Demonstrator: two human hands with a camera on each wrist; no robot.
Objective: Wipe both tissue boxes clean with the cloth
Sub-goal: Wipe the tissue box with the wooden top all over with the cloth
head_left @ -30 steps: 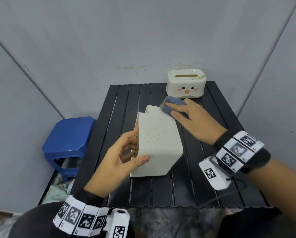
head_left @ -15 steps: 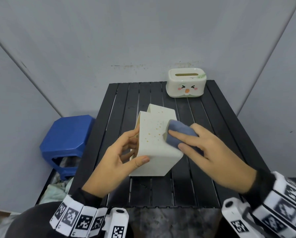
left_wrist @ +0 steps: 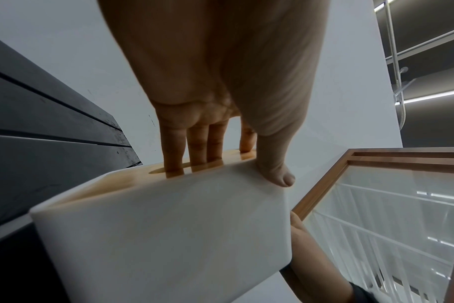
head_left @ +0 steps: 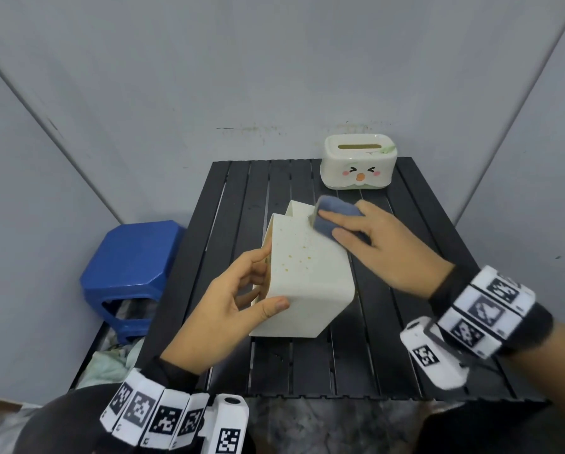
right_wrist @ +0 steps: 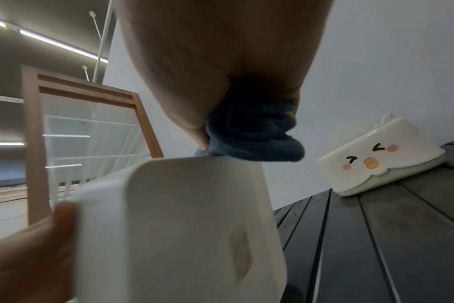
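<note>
A plain white tissue box (head_left: 307, 290) with yellow specks on its upper face stands tilted on the black slatted table (head_left: 389, 322). My left hand (head_left: 263, 283) grips its near left edge, thumb on top and fingers in the slot of the wooden-toned side (left_wrist: 194, 166). My right hand (head_left: 332, 226) holds a bunched blue cloth (head_left: 340, 206) and presses it on the box's far right corner; in the right wrist view the cloth (right_wrist: 254, 139) sits on the box (right_wrist: 182, 225). A second white tissue box (head_left: 359, 162) with a cartoon face stands at the table's far right.
A blue plastic stool (head_left: 133, 257) stands left of the table, with pale fabric (head_left: 111, 362) on the floor below it. Grey walls close in behind and on both sides. The face box (right_wrist: 381, 157) is a short way beyond the cloth.
My right hand slid the cloth from the box's far end towards me along its right side, then back to the far corner. The left hand kept its grip.
</note>
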